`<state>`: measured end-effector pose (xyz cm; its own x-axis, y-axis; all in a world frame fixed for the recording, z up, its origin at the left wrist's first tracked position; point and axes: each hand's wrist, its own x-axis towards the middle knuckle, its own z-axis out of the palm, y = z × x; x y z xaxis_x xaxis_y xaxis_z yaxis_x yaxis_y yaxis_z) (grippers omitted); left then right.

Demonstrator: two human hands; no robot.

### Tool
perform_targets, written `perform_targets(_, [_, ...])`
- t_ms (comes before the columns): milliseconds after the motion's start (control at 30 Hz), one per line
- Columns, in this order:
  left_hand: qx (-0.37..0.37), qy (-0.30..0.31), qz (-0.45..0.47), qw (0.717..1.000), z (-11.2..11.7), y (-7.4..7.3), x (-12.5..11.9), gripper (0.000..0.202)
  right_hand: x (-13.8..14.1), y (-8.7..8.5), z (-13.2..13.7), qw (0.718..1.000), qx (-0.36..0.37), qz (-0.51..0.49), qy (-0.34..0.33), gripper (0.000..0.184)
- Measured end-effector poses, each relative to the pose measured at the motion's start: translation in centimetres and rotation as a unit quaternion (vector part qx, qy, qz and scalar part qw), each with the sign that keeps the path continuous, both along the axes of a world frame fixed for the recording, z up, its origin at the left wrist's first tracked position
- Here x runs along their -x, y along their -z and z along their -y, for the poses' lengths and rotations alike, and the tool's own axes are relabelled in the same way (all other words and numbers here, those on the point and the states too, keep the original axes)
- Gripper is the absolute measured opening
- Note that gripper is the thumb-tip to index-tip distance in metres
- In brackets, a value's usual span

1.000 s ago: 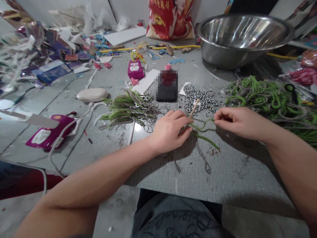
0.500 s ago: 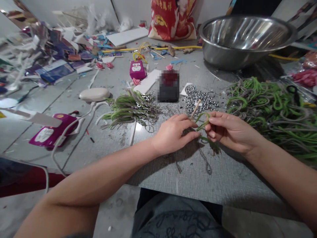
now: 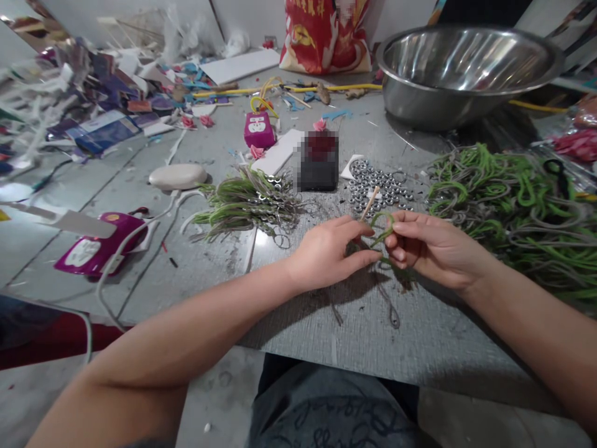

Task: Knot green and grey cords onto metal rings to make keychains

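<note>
The right hand [image 3: 431, 249] pinches a green cord [image 3: 383, 235] between thumb and forefinger, its other fingers curled in towards the palm. The cord bends in a small loop across the short gap to the left hand [image 3: 333, 252], whose fingertips grasp it, with thumb and forefinger spread apart behind the tips. A thin wooden stick [image 3: 370, 204] slants up from just behind the left fingers; whether they grip it too is hidden. Below the hands, a grey cord loop [image 3: 394, 317] lies on the grey table [image 3: 448, 339].

Just beyond the stick is a spread of small metal rings [image 3: 359, 171]. A dark phone, partly blurred [image 3: 319, 177], lies to their left. Further left, nearer the person, rests a bundle of green and grey cords with metal pieces at one end [image 3: 233, 205]. A larger tangled heap of cords [image 3: 508, 218] lies to the right, past the right hand. Farther out are a purple cube-shaped socket [image 3: 260, 129], a purple power strip [image 3: 105, 249] at left, a wide steel bowl [image 3: 424, 106] and a red printed bag [image 3: 321, 43] at the back.
</note>
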<state>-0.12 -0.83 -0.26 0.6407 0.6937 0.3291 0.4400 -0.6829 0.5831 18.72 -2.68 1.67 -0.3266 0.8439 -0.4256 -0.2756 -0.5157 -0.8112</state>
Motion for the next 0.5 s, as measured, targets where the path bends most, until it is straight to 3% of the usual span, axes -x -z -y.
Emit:
perform_targets(200, [0.010,-0.005,-0.003,1.000,-0.1,-0.1,-0.1,0.015,0.0,0.2,-0.2,0.999,-0.025,0.040,0.004,0.013])
perform_targets(300, [0.058,-0.017,0.005,0.998,-0.2,-0.4,-0.1,0.014,-0.1,0.5,0.1,0.973,-0.144,0.169,0.067,0.005])
perform_targets(333, [0.079,-0.019,0.007,0.997,-0.2,-0.5,0.0,0.014,-0.1,0.6,0.3,0.945,-0.215,0.229,0.091,0.010])
perform_targets(400, [0.127,-0.014,0.016,0.992,-0.3,-0.6,-0.1,0.015,-0.1,0.9,0.9,0.855,-0.379,0.342,0.091,0.025])
perform_targets(500, [0.193,0.012,0.047,0.980,-0.3,-0.6,-0.1,0.016,0.1,1.4,1.6,0.705,-0.562,0.431,-0.033,0.034])
